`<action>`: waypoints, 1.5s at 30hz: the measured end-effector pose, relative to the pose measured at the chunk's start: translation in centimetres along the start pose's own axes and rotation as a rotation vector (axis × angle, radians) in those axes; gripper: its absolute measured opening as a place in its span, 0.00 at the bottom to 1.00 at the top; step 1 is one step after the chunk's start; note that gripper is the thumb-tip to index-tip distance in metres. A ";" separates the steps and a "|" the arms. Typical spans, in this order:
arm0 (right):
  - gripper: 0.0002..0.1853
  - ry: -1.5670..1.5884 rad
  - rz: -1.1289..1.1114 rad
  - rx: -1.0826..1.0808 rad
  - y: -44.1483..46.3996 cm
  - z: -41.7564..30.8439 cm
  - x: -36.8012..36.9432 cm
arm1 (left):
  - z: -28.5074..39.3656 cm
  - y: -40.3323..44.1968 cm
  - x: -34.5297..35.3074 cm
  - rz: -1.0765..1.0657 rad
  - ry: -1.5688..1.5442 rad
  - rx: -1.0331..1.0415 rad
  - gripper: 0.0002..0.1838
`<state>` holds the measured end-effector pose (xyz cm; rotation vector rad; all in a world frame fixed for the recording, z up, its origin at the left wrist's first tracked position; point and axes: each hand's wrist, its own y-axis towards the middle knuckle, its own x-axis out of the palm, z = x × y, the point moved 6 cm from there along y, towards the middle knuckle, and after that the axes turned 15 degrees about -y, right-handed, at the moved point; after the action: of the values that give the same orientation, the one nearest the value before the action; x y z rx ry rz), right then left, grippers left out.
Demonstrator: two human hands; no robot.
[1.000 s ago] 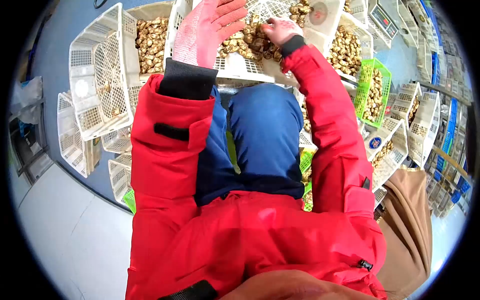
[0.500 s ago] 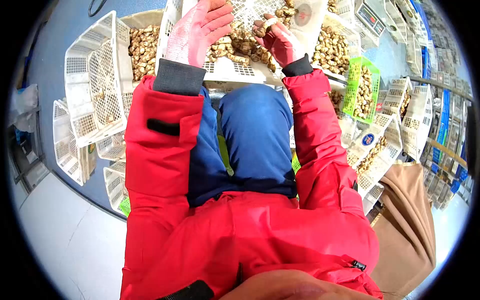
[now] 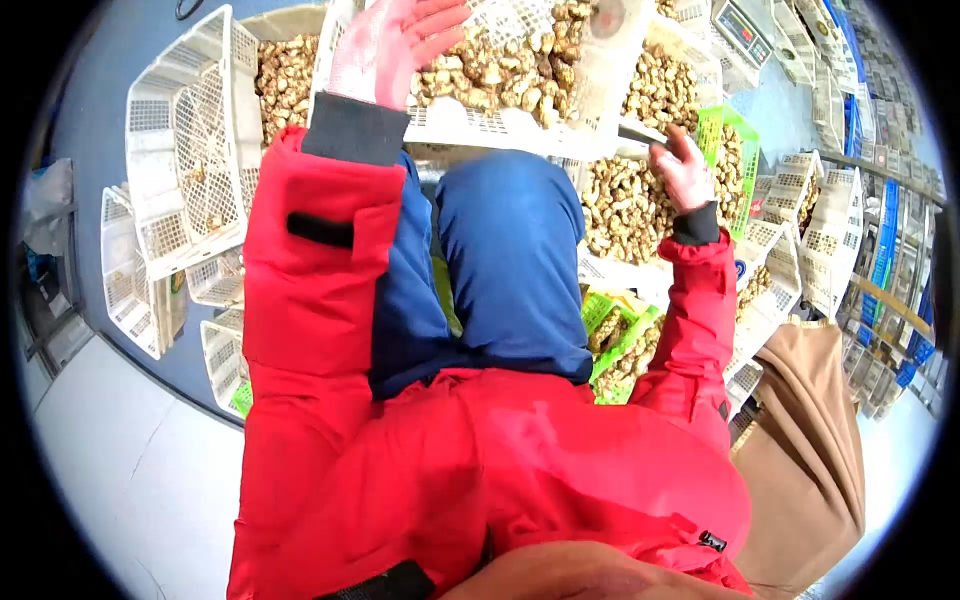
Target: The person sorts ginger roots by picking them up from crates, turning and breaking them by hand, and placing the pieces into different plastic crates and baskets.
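Observation:
My left hand (image 3: 390,45), in a pink-and-white glove, lies palm up with its fingers stretched out over the left part of a white crate (image 3: 490,122). Brown-and-cream mushrooms, matsutake by their look, lie in that crate (image 3: 505,75). My right hand (image 3: 687,172), also gloved, hangs over the right edge of a lower crate of mushrooms (image 3: 622,208) beside my knee. Its thumb and fingers are apart, and I see nothing held in them.
More mushrooms fill a crate (image 3: 660,90) at the upper right and a green basket (image 3: 748,180) beyond my right hand. White baskets (image 3: 200,150) stack at the left. A digital scale (image 3: 742,32) stands at the top right; brown cloth (image 3: 805,450) hangs at the lower right.
My right hand has moved right and toward me, from the middle crate to the lower crate. The mushroom it held is no longer in it. My left hand stays nearly still.

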<state>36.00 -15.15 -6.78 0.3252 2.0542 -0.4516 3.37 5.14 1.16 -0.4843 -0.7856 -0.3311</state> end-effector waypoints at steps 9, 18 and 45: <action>0.14 -0.993 0.096 -0.405 16.6 -15.5 16.4 | 0.1 0.9 -0.9 -0.106 0.117 0.053 0.24; 0.18 1.247 -0.329 -0.065 13.3 -11.8 12.7 | -0.2 0.5 0.1 -0.115 0.120 0.021 0.24; 0.22 0.339 -0.151 -0.172 5.9 -10.1 6.8 | -0.5 -0.3 0.7 0.042 0.048 -0.026 0.21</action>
<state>27.28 -5.12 -9.14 0.1505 2.4419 -0.3227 3.99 4.52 1.45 -0.5152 -0.7241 -0.3131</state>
